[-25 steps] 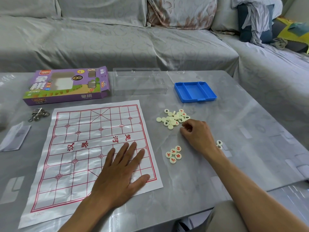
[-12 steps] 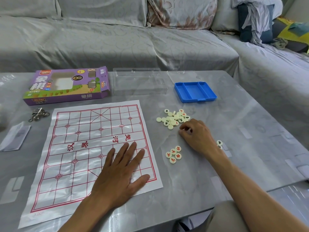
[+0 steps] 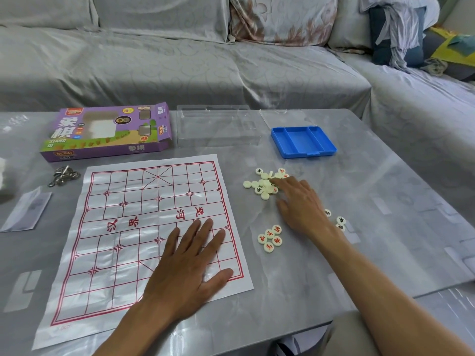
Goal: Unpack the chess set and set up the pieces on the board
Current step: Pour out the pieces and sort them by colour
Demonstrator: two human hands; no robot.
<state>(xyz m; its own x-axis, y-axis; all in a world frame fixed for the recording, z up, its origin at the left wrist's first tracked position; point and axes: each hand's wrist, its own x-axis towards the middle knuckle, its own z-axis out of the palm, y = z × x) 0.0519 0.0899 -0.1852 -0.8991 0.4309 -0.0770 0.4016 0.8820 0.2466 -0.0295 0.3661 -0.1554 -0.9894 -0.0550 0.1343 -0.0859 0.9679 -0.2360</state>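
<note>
The right hand [image 3: 299, 204] has reached forward, fingers extended onto the heap of cream round chess pieces [image 3: 264, 183]. The left hand [image 3: 187, 263] stays flat, fingers spread, on the white red-lined plastic board sheet [image 3: 123, 227], whose long axis runs away from the person.

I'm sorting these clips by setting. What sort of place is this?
Most likely a home living room. A grey-covered corner sofa with cushions wraps behind a low table, and a paper chess board with loose pieces lies spread out for a casual game.

Cream discs [image 3: 262, 186] at the right fingers [image 3: 279, 180] bear red or black characters. White board [image 3: 144, 227] under the left fingers [image 3: 203, 227] has red gridlines. Blue tray [image 3: 303, 141], purple box [image 3: 108, 132], marbled grey counter [image 3: 385, 227].
</note>
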